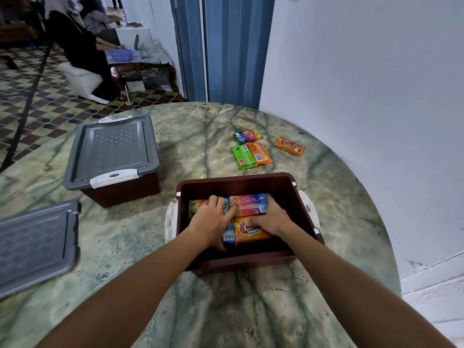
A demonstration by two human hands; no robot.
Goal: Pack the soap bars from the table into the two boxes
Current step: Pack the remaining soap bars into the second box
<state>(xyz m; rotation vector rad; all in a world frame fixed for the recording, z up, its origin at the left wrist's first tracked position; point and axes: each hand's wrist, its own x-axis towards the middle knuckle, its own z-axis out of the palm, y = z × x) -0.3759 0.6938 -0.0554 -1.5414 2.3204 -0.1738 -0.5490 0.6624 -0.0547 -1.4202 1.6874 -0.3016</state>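
Note:
An open brown box [241, 183] stands in front of me with several wrapped soap bars inside. My left hand [212, 221] lies on the left bars, its fingers curled round a blue-edged bar [229, 236]. My right hand [270, 219] grips an orange bar [247, 232] at the box's near side, below a red and blue bar [251, 204]. Beyond the box, loose bars lie on the table: a dark blue one [247, 136], a green one [243, 156], an orange one [259, 153] beside it, and another orange one [290, 146] to the right.
A second brown box with its grey lid [113, 149] clipped on stands at the left. A loose grey lid [35, 244] lies at the table's left edge. The white wall [364, 84] hugs the round marble table [251, 297] on the right. A person sits far back left.

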